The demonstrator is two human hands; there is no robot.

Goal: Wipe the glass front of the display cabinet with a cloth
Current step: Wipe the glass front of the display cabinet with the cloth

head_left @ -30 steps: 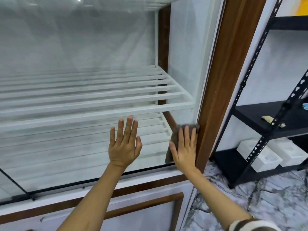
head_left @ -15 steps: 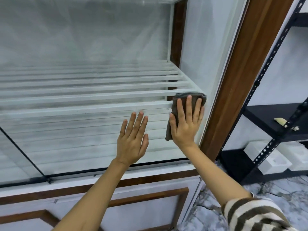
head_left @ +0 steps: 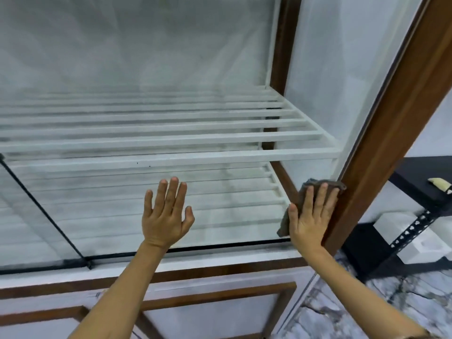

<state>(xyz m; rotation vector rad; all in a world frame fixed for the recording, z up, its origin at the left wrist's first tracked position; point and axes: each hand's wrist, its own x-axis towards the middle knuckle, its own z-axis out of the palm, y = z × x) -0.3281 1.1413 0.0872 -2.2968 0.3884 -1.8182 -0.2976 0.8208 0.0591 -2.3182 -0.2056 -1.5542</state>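
The display cabinet's glass front (head_left: 122,211) fills the left and middle of the view, with white slatted shelves behind it. My right hand (head_left: 309,217) presses a grey-brown cloth (head_left: 285,222) flat against the glass at its lower right corner, tight beside the brown wooden frame post (head_left: 381,143). The cloth shows above my fingertips and left of my thumb. My left hand (head_left: 166,216) lies flat on the glass with fingers spread, a hand's width to the left, holding nothing.
A black seam (head_left: 44,214) runs diagonally across the glass at the left. A black metal rack (head_left: 413,231) stands to the right with white boxes (head_left: 401,226) and a small pale object (head_left: 439,184) on its shelf. Marbled floor lies below.
My right hand has slid the cloth down and to the right, from the shelf level to the lower right corner against the frame. My left hand stays flat on the glass.
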